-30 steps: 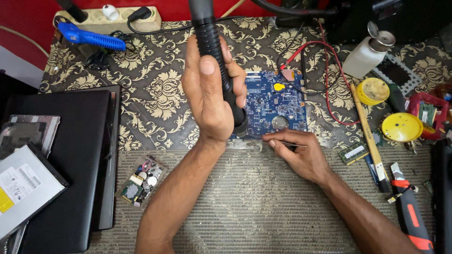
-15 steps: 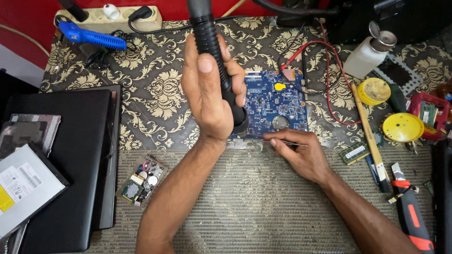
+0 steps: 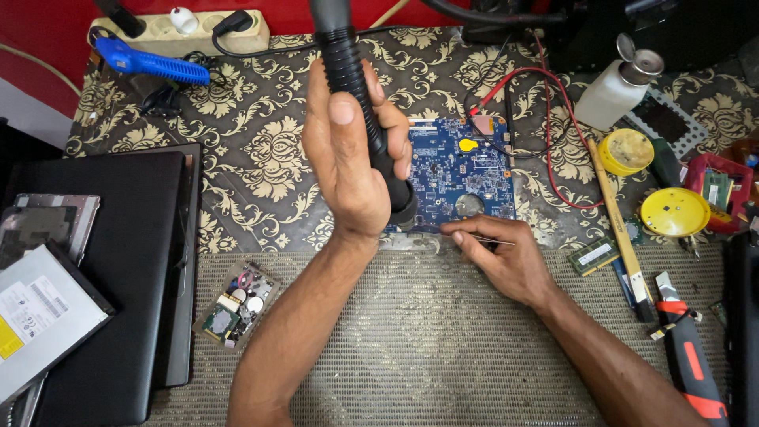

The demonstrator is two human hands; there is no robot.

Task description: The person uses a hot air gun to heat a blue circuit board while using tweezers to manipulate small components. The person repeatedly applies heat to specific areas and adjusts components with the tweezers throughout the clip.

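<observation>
My left hand (image 3: pixel 348 150) is wrapped around a black hot-air wand (image 3: pixel 360 87) whose ribbed hose rises out of the top of the view. The wand's nozzle points down at the lower left edge of a blue circuit board (image 3: pixel 466 170) lying on the patterned cloth. My right hand (image 3: pixel 502 257) rests at the board's near edge and pinches thin metal tweezers (image 3: pixel 484 237), their tips lying along the board's lower edge. Red and black wires (image 3: pixel 553 119) run from the board's top right corner.
A black laptop (image 3: pixel 111 269) and a grey optical drive (image 3: pixel 39 316) lie at the left, a small green circuit board (image 3: pixel 236 304) beside them. At the right are yellow tins (image 3: pixel 674 212), a white bottle (image 3: pixel 613 91), a memory stick (image 3: pixel 593 255) and a red-handled tool (image 3: pixel 692 360). A power strip (image 3: pixel 182 28) sits at the back.
</observation>
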